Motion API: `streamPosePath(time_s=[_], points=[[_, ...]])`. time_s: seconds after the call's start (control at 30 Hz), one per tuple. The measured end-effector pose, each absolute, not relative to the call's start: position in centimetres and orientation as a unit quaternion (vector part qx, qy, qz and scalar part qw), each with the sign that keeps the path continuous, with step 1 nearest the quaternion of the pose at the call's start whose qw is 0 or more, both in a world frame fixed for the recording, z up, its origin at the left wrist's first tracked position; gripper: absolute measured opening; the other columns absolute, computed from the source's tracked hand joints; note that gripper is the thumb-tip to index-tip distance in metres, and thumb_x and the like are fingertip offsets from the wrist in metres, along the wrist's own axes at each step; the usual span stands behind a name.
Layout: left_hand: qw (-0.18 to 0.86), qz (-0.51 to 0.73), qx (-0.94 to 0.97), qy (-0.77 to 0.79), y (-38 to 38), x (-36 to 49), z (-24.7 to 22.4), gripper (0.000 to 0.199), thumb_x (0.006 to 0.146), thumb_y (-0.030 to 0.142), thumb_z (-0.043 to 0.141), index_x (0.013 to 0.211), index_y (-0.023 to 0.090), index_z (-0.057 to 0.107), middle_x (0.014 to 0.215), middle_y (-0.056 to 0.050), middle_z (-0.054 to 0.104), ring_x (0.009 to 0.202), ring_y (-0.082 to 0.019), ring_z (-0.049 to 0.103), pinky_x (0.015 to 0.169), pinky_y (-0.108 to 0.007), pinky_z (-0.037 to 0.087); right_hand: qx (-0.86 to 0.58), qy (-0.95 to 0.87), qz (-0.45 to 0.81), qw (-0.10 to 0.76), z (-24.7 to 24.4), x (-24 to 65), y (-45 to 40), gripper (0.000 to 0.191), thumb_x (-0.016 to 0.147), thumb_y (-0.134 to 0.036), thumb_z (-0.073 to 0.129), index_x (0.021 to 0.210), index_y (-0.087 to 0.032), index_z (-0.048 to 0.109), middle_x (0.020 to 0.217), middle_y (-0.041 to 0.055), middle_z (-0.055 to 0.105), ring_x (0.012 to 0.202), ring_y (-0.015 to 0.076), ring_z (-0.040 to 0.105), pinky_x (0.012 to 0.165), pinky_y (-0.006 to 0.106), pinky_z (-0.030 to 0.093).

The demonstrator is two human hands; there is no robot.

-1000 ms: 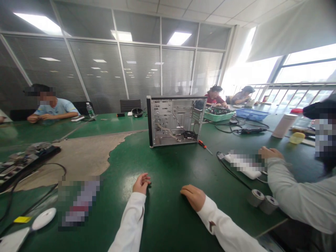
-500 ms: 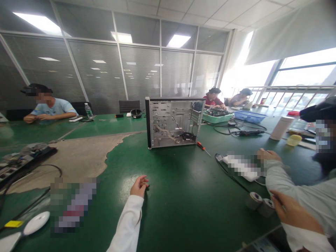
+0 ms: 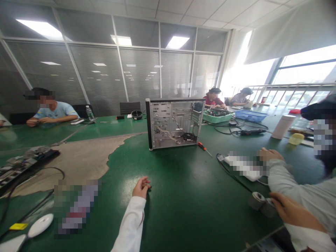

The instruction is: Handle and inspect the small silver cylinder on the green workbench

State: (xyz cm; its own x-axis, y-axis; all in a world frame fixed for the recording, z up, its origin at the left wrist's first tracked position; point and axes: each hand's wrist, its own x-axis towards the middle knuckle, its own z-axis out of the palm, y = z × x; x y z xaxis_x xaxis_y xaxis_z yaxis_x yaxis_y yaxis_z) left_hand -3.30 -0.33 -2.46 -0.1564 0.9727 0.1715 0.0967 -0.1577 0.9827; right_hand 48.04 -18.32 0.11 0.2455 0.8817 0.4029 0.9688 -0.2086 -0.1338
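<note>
We see the open computer case (image 3: 168, 122) standing upright on the green surface (image 3: 168, 185), its wiring and metal bays facing us. In front of the case and toward its left, our left hand (image 3: 141, 187) rests with fingers loosely curled, its grip partly open and holding nothing that we can see. Well to the right of the case and nearer us, our right hand (image 3: 292, 208) reaches to two grey rolls (image 3: 256, 201), fingertips at the farther-right one; we cannot tell whether its grip has closed on it. An orange-and-black screwdriver (image 3: 202, 146) lies just beside the case's lower right corner. Behind and right of the case are a green basket (image 3: 217, 119) and a blue basket (image 3: 251, 116).
</note>
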Motion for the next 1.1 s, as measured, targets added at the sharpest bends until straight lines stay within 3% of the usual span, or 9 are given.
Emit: streamPosePath(time_s=[0.3, 0.57, 0.93, 1.1], points=[[0.389, 0.556, 0.517, 0.521, -0.6, -3.2, -2.1, 0.032, 0.054, 0.010, 0.042, 0.085, 0.014, 0.052, 0.067, -0.001, 0.060, 0.051, -0.011, 0.056, 0.057, -0.026, 0.045, -0.791, -0.577, -0.076, 0.189, 0.6, 47.6, -18.4, 0.020, 0.070, -0.040, 0.038, 0.080, -0.024, 0.044, 0.077, 0.0074, 0.060, 0.067, 0.0223, 0.060, 0.056, 0.032, 0.044], [0.385, 0.558, 0.511, 0.529, -0.6, -3.1, -1.9, 0.033, 0.053, 0.010, 0.042, 0.084, 0.014, 0.052, 0.066, -0.001, 0.060, 0.050, -0.011, 0.056, 0.057, -0.026, 0.045, -0.780, -0.575, -0.106, 0.225, 1.1, 46.3, -19.1, 0.012, 0.070, -0.034, 0.036, 0.070, -0.026, 0.046, 0.069, 0.0066, 0.059, 0.061, 0.0215, 0.058, 0.056, 0.033, 0.042], [0.397, 0.553, 0.526, 0.509, -0.4, -3.5, -2.5, 0.033, 0.054, 0.010, 0.042, 0.085, 0.015, 0.050, 0.068, -0.001, 0.059, 0.052, -0.011, 0.056, 0.058, -0.027, 0.045, -0.749, -0.592, -0.211, 0.208, -0.5, 46.9, -19.4, 0.020, 0.068, -0.034, 0.037, 0.080, -0.022, 0.049, 0.083, 0.0075, 0.059, 0.071, 0.0226, 0.058, 0.066, 0.034, 0.045], [0.390, 0.558, 0.523, 0.512, -0.4, -3.3, -2.4, 0.033, 0.054, 0.010, 0.041, 0.085, 0.014, 0.051, 0.066, -0.001, 0.058, 0.050, -0.010, 0.055, 0.056, -0.025, 0.044, -0.698, -0.645, -0.251, 0.186, -0.5, 45.9, -18.9, 0.039, 0.063, -0.030, 0.041, 0.098, -0.017, 0.049, 0.098, 0.0093, 0.055, 0.083, 0.0244, 0.055, 0.074, 0.036, 0.042]])
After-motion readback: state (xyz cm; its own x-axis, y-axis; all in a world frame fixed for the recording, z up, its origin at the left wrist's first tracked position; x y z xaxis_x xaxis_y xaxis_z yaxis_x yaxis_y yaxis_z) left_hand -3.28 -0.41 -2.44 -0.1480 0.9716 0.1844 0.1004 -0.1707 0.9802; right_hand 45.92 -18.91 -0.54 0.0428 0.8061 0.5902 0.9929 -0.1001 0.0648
